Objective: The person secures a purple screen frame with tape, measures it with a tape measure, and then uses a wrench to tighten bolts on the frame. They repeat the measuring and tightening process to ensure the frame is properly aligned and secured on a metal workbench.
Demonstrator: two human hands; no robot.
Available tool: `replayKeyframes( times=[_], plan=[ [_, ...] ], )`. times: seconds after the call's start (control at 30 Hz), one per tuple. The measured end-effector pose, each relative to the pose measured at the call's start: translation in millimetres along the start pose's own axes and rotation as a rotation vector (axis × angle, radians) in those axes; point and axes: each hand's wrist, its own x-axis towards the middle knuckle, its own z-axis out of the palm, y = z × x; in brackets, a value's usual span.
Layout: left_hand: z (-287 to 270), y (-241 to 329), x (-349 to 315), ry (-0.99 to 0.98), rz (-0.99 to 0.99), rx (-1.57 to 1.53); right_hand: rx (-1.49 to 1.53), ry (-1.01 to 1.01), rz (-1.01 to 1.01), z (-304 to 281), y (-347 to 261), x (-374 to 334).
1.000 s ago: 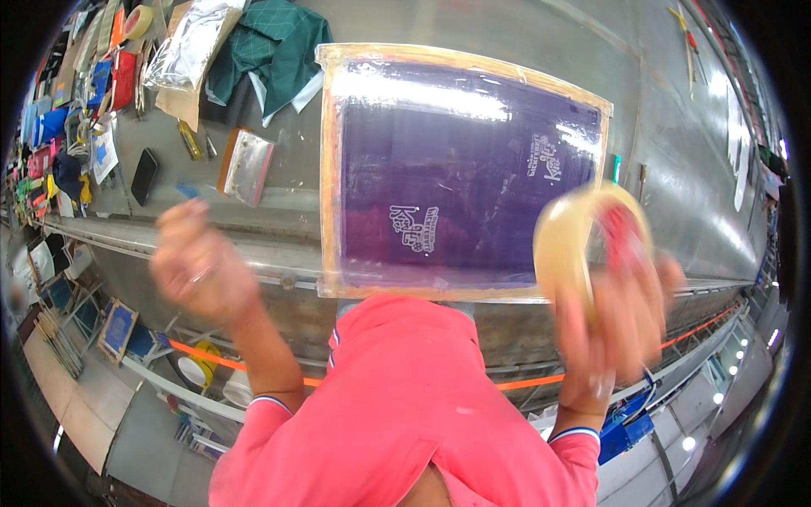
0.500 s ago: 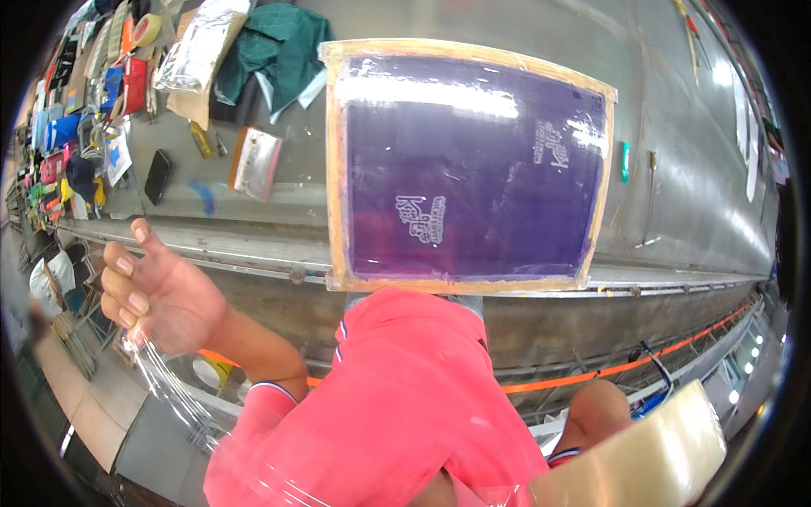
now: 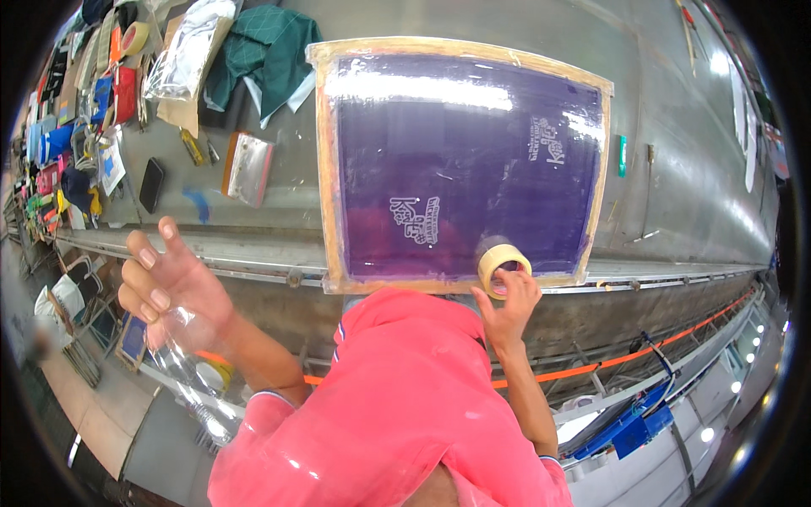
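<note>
A wood-framed printing screen [image 3: 467, 169] with purple mesh and two pale designs lies flat in front of me, its near edge close to my body. My right hand [image 3: 511, 308] grips a roll of yellowish clear tape [image 3: 507, 258] at the screen's near edge, right of its middle, fingers at the roll's core. Out to the left, clear of the screen, my left hand [image 3: 182, 291] is raised with curled fingers. A shiny clear tape strip [image 3: 198, 401] hangs from it and runs down toward my red shirt. Whether the roll touches the mesh I cannot tell.
Left of the screen lie a green cloth [image 3: 262, 59], a plastic-wrapped packet [image 3: 190, 59], a clear sleeve [image 3: 247, 169], a black phone [image 3: 151, 185] and a yellow cutter [image 3: 193, 147]. Clutter crowds the far left. A green piece [image 3: 623, 156] and a thin tool [image 3: 650, 190] lie right.
My right hand has brought the tape roll from the lower right, near the camera, to the screen's near edge. My left hand has shifted slightly right, still with the clear strip.
</note>
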Motion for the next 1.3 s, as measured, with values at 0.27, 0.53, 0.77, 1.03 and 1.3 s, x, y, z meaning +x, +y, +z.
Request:
replayKeyframes(
  times=[0.27, 0.53, 0.77, 1.03, 1.3],
  plan=[
    [4, -10, -1, -0.091, -0.021, -0.026, 0.901, 0.204, -0.470, -156, -163, 96],
    [-11, -79, -46, -0.103, -0.611, 0.407, 1.035, 0.123, 0.177, -60, -86, 101],
    [-21, -181, -66, -0.062, -0.993, 0.746, 0.819, 0.082, 0.575, 75, -3, 154],
    [-4, -211, -33, -0.072, -0.987, 1.064, 0.381, 0.214, 0.501, 108, -5, 198],
    [-19, -222, -37, -0.087, -1.023, 0.992, 0.274, 0.245, 0.459, 112, -6, 197]
  ],
)
